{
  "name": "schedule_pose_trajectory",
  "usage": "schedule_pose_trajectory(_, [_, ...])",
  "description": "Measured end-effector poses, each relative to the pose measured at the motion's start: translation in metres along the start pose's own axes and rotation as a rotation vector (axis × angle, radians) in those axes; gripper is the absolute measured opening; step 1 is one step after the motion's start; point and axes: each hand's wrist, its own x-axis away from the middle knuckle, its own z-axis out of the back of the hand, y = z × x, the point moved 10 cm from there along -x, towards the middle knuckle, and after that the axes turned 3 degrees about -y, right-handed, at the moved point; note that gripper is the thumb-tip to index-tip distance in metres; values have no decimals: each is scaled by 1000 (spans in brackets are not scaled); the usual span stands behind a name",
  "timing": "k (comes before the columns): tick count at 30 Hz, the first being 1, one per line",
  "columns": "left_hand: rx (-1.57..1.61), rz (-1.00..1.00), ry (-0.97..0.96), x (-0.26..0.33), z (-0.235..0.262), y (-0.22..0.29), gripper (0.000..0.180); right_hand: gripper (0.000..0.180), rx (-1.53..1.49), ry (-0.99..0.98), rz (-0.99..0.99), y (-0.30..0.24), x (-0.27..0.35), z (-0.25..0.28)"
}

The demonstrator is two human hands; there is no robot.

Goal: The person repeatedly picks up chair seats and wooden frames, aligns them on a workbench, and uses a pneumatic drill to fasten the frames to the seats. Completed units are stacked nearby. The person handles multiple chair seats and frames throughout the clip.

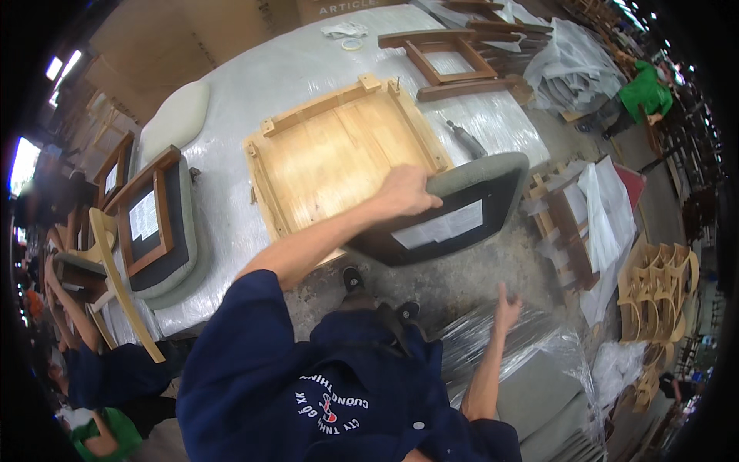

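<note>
Work looks part done: the held seat (pixel 462 192) bears no frame

On the tabletop (pixel 223 231), a framed seat (pixel 150 250) lies at left and a bare frame (pixel 431 38) at the far side; the held seat tilts at the near right edge of the board (pixel 342 154); the left arm reaches across, its hand's (pixel 406 191) grip closed on the seat's upper edge; the right hand (pixel 506 312) is low, its grip loose and empty
</note>
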Motion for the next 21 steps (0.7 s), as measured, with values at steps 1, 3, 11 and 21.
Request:
schedule_pose_trajectory(1, [14, 1, -17, -1, 2, -7, 51, 103, -224, -90, -73, 1, 6, -34])
schedule_pose_trajectory(3, [14, 39, -2, -7, 18, -23, 51, 99, -529, -188, -357, 9, 22, -104])
schedule_pose_trajectory(11, [-169, 192, 135, -75, 107, -155, 55, 89, -675, -641, -681, -26, 84, -257])
schedule_pose_trajectory(21, [-42, 284, 445, 23, 114, -286, 50, 54, -520, -654, -400, -163, 147, -256])
